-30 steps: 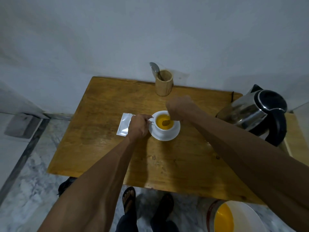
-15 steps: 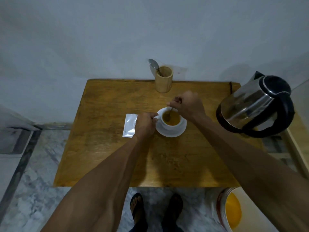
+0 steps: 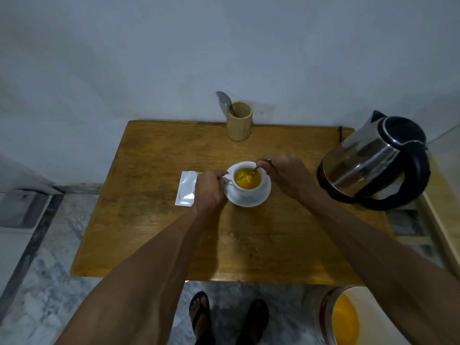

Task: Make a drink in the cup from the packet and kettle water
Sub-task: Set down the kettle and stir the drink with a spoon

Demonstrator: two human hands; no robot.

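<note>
A: Grip status?

B: Right hand [image 3: 283, 174] is pinched tight on a small spoon [image 3: 254, 170]. Handle tip sits in the fingertips at the cup's far-right rim, shaft slants down-left into the liquid. Left hand [image 3: 209, 188] is closed on the handle of the white cup [image 3: 245, 190], bracing it from the left.

A: Cup location?

B: Centre of the wooden table [image 3: 159, 227], sitting on a white saucer [image 3: 258, 199]. Full of orange drink [image 3: 246, 179], surface looks churned, pale lump or foam mid-cup. I'd call this the stirring step, near the end of the task.

A: Packet, kettle?

B: Silver packet [image 3: 186, 186] lies flat just left of the left hand, partly hidden under it. Can't tell whether it's torn. Steel kettle [image 3: 373, 160] stands at the right table edge, apart from the cup, nearer the right arm.

A: What does the next move turn on?

B: Spoon axis. It runs from the right hand down-left toward the braced handle, so any stir sweep pushes the cup against the left hand. Liquid is high; slop over the rim onto the saucer is the risk.

A: Anything else?

B: Bamboo holder [image 3: 239, 124] with a second spoon at the back edge. Clear of both arms.
</note>
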